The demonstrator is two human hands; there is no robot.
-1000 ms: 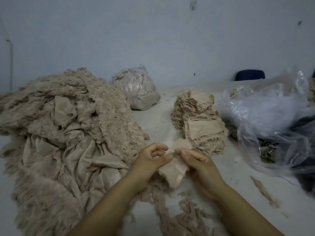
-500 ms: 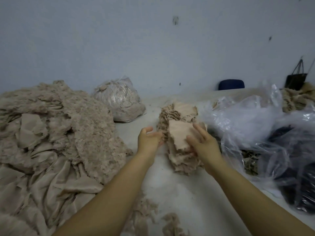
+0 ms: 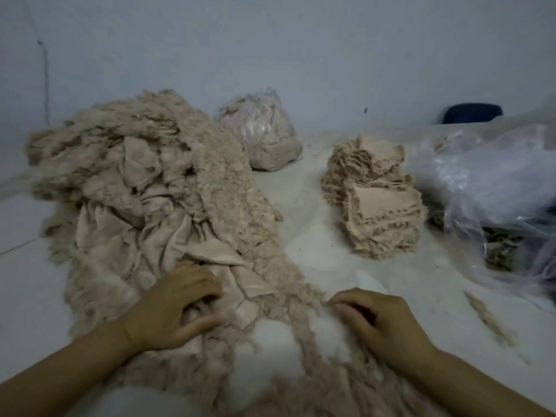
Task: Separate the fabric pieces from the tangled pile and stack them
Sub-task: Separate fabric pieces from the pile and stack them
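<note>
A big tangled pile of beige fabric (image 3: 144, 188) with frayed, fluffy edges covers the left half of the white table. A neat stack of flat beige pieces (image 3: 379, 200) stands at centre right. My left hand (image 3: 171, 308) rests on the pile's near edge, its fingers curled into a smooth fabric piece (image 3: 240, 284) there. My right hand (image 3: 376, 317) lies on the table beside a trailing frayed strand (image 3: 304, 308), fingers bent with the tips at the strand; whether it pinches the strand is unclear.
A filled clear bag of scraps (image 3: 264, 136) stands behind, between pile and stack. Crumpled clear plastic bags (image 3: 493, 188) with darker scraps crowd the right side. A blue object (image 3: 472, 112) sits by the grey wall. Loose fluff (image 3: 487, 320) litters the table (image 3: 325, 245).
Both hands left the stack, where the right hand set down a piece, and came back toward me. The left hand now lies on the tangled pile, the right by the frayed strand.
</note>
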